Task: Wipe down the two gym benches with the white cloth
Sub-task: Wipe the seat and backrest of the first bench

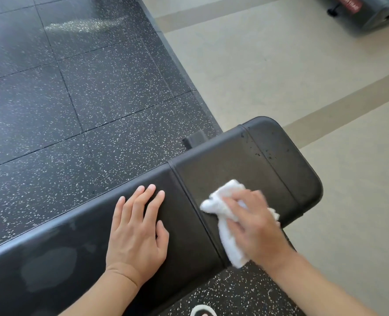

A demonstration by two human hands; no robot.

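A black padded gym bench (246,160) runs from the lower left to the right middle of the head view, with a seam between its long pad and its end pad. My right hand (255,224) presses a crumpled white cloth (225,226) onto the end pad, just right of the seam. My left hand (138,226) lies flat on the long pad, fingers spread, holding nothing. Small wet droplets dot the end pad's far corner. Only one bench is in view.
Black speckled rubber floor tiles (75,99) lie left of and beyond the bench. Beige striped flooring (280,65) spreads to the right. A dark machine base with a red label (367,12) sits at the top right. A shoe tip (202,311) shows at the bottom edge.
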